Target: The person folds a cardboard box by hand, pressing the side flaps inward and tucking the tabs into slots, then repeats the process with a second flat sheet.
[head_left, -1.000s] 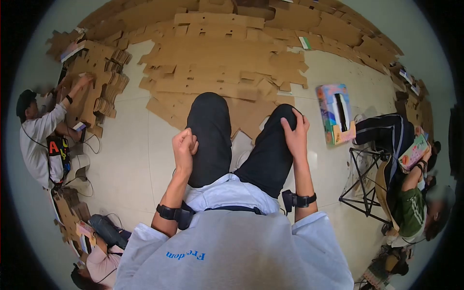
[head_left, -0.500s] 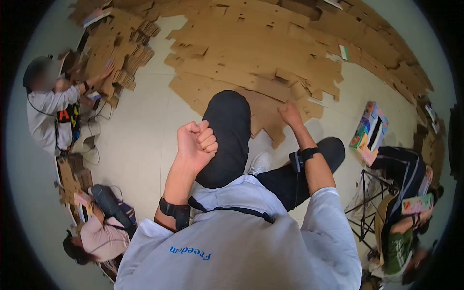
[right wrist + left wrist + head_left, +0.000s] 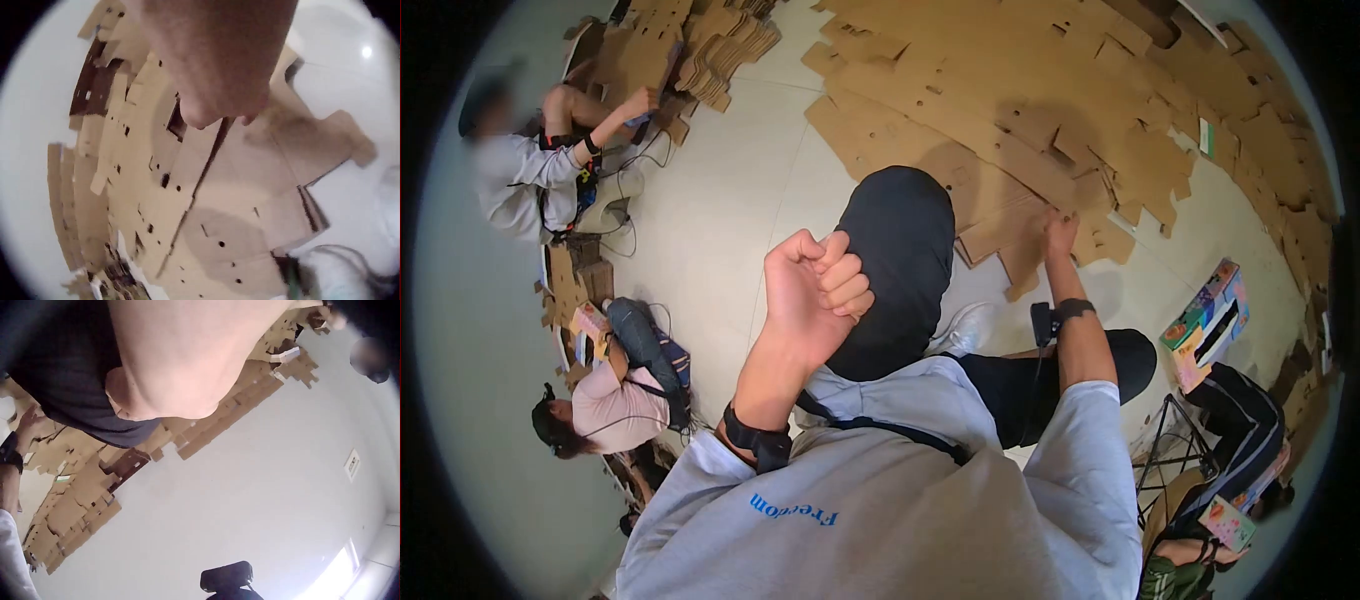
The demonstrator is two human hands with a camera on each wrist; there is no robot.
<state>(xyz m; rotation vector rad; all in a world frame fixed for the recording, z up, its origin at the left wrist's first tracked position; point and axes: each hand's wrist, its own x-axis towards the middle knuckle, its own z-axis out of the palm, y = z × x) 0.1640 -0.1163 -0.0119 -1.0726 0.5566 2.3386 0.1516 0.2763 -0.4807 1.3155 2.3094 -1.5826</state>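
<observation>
Flattened brown cardboard sheets (image 3: 990,215) lie overlapping on the floor ahead of my knees. My right hand (image 3: 1061,235) is down at the edge of one upper cardboard sheet (image 3: 240,162); in the right wrist view its fingertips pinch that edge, with a dark gap running along it. Most of those fingers are hidden behind the hand. My left hand (image 3: 818,285) is curled into a fist beside my left knee (image 3: 897,270), the folded fingers facing up and nothing showing in them. The left wrist view shows only the back part of this hand (image 3: 175,369).
A colourful printed carton (image 3: 1208,325) with a dark slot stands at the right, near a seated person's dark trousers (image 3: 1240,410) and a black folding frame (image 3: 1170,450). At the left, two people sit by stacked cardboard (image 3: 725,50). My white shoe (image 3: 972,328) is between my legs.
My right hand has left my right knee and reached forward to the cardboard. My left fist stays by the left knee. The head view has swung left, and my right leg has swung outward.
</observation>
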